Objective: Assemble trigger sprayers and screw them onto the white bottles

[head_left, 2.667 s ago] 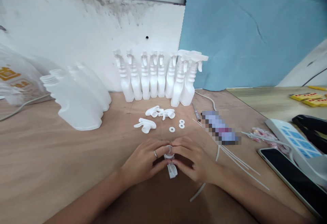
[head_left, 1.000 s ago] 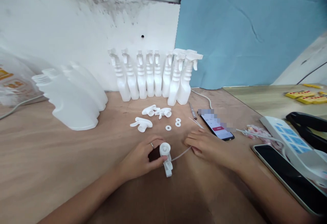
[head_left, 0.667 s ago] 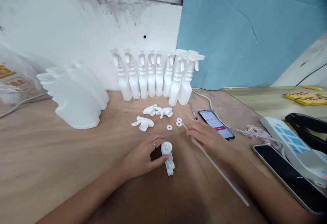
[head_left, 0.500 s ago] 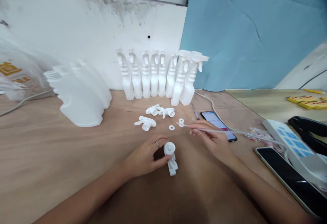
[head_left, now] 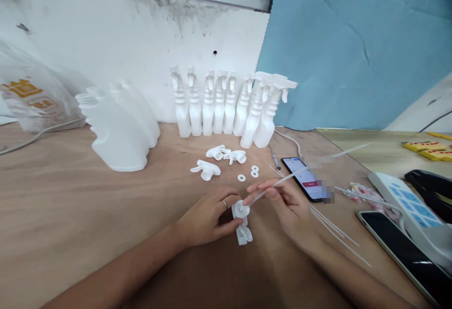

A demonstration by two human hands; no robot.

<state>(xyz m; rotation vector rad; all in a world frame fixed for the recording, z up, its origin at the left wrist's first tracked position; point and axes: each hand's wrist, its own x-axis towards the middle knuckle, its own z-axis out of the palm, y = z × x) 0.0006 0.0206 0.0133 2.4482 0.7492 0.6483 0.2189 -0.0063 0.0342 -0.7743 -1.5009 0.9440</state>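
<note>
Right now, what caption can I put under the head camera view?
Left hand grips a white trigger sprayer head; right hand holds a thin dip tube near its collar.

No text can be read with certainty. The clear plastic bag (head_left: 60, 97) at the far left bears a large orange character (head_left: 21, 88), seemingly Chinese, with smaller orange print (head_left: 40, 104) below it, both distorted by creases. The lit phone (head_left: 294, 166) shows a red button (head_left: 310, 184) and faint marks, partly pixelated and too small to make out. Red marks on the yellow packets (head_left: 425, 146) at the right are too blurred to read.
</note>
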